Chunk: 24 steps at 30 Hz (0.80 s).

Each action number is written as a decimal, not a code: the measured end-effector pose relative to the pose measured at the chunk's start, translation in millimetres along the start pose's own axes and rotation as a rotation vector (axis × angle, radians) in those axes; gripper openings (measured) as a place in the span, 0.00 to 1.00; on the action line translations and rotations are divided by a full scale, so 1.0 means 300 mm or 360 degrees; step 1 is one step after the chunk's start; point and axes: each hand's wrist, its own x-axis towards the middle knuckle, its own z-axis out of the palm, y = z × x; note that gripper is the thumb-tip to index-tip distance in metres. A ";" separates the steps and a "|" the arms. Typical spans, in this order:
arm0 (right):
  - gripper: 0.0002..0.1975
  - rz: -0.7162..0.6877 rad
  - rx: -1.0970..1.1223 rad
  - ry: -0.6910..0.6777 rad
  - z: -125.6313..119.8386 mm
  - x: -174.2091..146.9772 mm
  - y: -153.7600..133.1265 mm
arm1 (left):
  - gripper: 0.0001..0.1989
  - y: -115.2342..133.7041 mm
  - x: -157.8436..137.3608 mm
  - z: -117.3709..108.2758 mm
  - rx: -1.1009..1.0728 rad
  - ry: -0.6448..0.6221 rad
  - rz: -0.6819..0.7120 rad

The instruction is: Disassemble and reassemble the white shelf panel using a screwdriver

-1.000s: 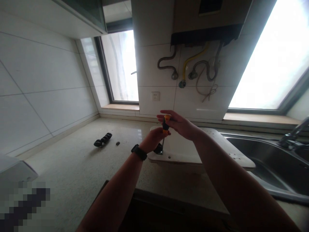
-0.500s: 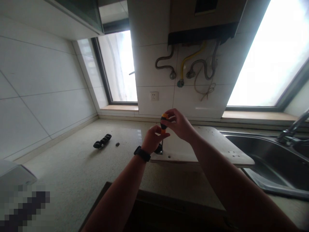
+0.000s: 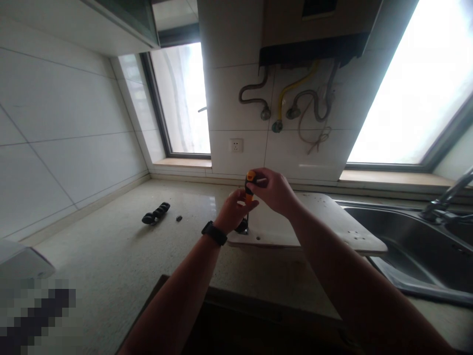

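From the head view, the right hand [image 3: 275, 190] grips the top of an orange-and-black screwdriver [image 3: 249, 190] standing upright over a white board [image 3: 318, 224] on the counter [image 3: 111, 256]. The left hand [image 3: 232, 212] closes around its lower handle. No writing is legible.

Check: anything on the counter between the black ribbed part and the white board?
Head view: only a small dark toothed piece beside the black ribbed part; counter towards the white board is bare.

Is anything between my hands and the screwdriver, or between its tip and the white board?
Nothing visible. Both the right hand and the left hand already grip the screwdriver, and its shaft runs straight down to a dark fitting on the board.
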 end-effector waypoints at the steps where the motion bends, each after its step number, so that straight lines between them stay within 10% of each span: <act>1: 0.19 0.0005 0.0002 -0.0001 -0.002 0.002 0.006 | 0.13 0.003 -0.002 -0.006 -0.0039 -0.0069 -0.0005; 9: 0.18 -0.0059 0.0213 -0.0162 -0.022 0.036 0.059 | 0.12 -0.037 0.001 -0.040 -0.0179 -0.0281 0.0066; 24: 0.24 0.0018 -0.0205 0.0041 -0.006 0.008 0.021 | 0.15 -0.041 -0.014 0.015 -0.0010 0.0132 -0.0077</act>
